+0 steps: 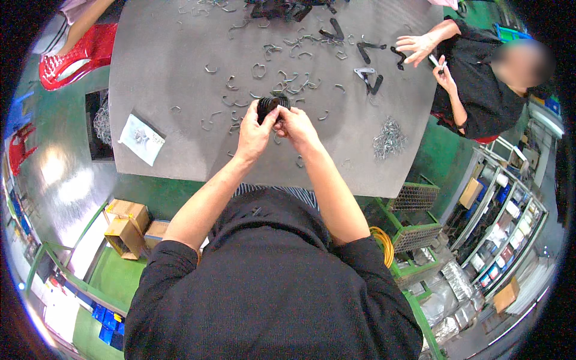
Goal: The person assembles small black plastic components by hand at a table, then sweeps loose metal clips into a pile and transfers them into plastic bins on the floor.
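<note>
Both my hands meet over the middle of the grey table (174, 147). Between them is a black ribbed piece (268, 107), like a coil or a tight stack of thin parts; I cannot tell which. My left hand (253, 137) is closed on its left side, thumb toward the middle. From the right, my right hand (296, 128) grips it with thumb and fingers pinched, partly hiding it. Bent metal wire clips (288, 81) lie scattered around and beyond my hands.
Black V-shaped brackets (372, 51) lie at the far right, near a co-worker's spread hand (420, 48); their other hand holds a white stick-like thing (434, 61). A pile of small metal pieces (390, 139) sits right, a white bag (141, 139) left. A red chair (72, 67) stands beyond.
</note>
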A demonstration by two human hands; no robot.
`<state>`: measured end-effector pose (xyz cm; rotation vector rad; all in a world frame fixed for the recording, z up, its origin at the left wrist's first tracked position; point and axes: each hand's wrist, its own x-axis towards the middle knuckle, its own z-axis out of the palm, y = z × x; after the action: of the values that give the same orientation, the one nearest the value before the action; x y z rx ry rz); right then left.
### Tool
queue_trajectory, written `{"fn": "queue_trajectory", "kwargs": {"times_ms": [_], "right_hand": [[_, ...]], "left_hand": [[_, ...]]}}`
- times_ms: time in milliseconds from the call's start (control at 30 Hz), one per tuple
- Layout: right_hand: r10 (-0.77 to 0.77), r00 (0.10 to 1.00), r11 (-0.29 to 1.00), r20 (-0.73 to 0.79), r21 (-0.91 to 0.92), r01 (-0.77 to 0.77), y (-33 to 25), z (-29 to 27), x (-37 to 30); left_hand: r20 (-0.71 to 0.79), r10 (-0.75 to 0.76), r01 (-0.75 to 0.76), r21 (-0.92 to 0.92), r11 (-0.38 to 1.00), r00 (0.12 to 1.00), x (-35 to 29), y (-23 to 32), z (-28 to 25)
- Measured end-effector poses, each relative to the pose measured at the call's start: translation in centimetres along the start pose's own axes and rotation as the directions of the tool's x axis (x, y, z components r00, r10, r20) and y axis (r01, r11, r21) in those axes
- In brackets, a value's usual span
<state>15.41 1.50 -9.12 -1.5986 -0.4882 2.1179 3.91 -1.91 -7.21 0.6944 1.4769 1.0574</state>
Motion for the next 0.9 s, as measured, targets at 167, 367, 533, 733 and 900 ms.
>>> {"fn": "queue_trajectory", "kwargs": {"times_ms": [167, 367, 533, 733, 900], "right_hand": [[0.120, 0.987, 0.980, 0.103, 0.148, -0.135, -2.8, 0.3, -1.2], [0.161, 0.961, 0.939, 0.224, 0.266, -0.220, -3.0, -0.7, 2.2], [-0.071, 0.996, 0.870, -0.057, -0.492, 0.034, -7.3, -1.4, 5.2], [-0.831, 0.495, 0.405, -0.252, -0.886, 0.228, -12.2, -5.6, 14.4], [-0.923, 0.343, 0.285, -0.172, -0.907, 0.310, -13.4, -7.3, 16.9]], "left_hand": [[0.147, -0.065, 0.078, -0.082, 0.994, 0.987, 1.2, 1.9, -1.1], [0.254, -0.071, 0.151, -0.311, 0.938, 0.965, 3.9, 0.9, -1.6], [0.309, -0.176, 0.244, -0.201, 0.949, 0.935, 7.1, 0.8, -2.4], [0.367, -0.251, 0.348, -0.230, 0.909, 0.896, 11.0, 2.2, -2.0], [0.373, -0.246, 0.350, -0.245, 0.904, 0.895, 12.7, 1.6, -1.4]]}}
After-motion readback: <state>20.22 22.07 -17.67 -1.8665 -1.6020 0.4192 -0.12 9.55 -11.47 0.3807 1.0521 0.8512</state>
